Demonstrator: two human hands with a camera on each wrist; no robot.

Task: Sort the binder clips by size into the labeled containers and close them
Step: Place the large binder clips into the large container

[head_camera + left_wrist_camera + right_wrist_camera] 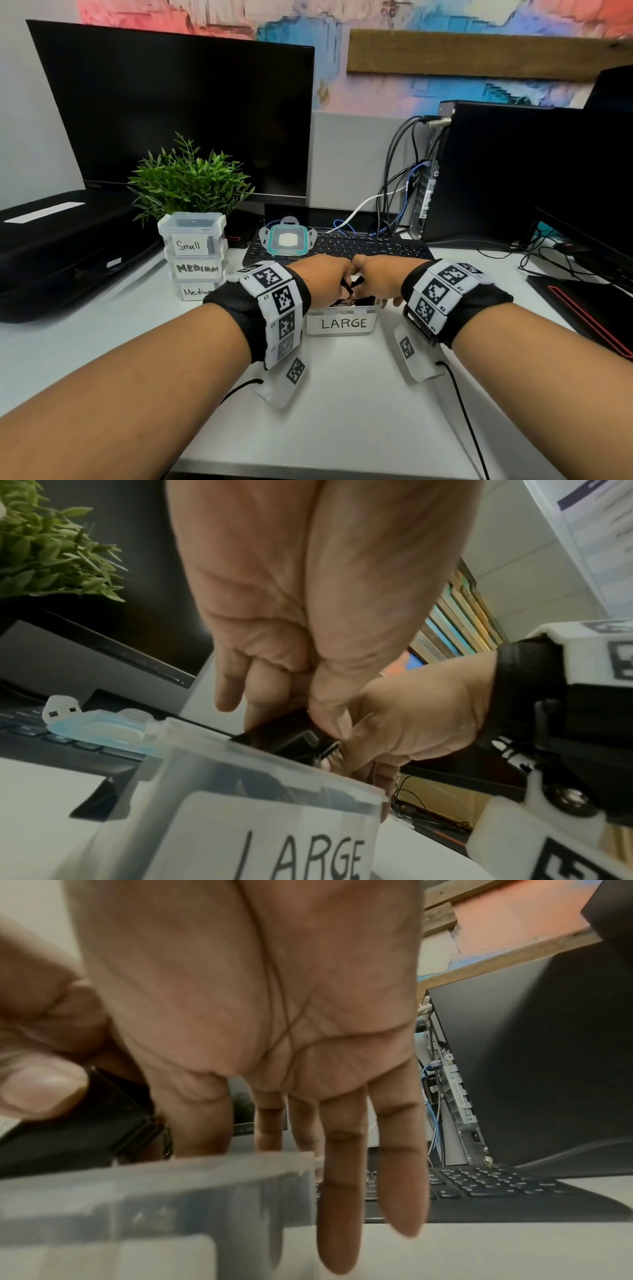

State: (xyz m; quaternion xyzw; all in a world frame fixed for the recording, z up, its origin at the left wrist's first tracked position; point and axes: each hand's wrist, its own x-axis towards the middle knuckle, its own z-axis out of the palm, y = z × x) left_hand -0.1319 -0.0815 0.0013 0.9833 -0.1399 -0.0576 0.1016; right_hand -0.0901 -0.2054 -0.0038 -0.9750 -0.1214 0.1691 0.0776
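While your left hand [323, 279] pinched a black binder clip [354, 283] over the open LARGE container [342, 322], your right hand [373, 274] gripped it too, outer fingers extended.

Black binder clips [352, 286], clear LARGE container [342, 323], teal-rimmed lid [287, 240], green plant [188, 178], black-and-white checkered wristbands [279, 305].

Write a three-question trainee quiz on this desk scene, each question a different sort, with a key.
1. True or false: the LARGE container is closed with its lid on.
2. The teal-rimmed lid rests on: A) the keyboard B) the plant C) the stacked containers
3. Fill in: the top container of the stack is labeled ____.

Key: 1 false, it is open, and the left hand and right hand hold a black binder clip above it; 2 A; 3 Small.
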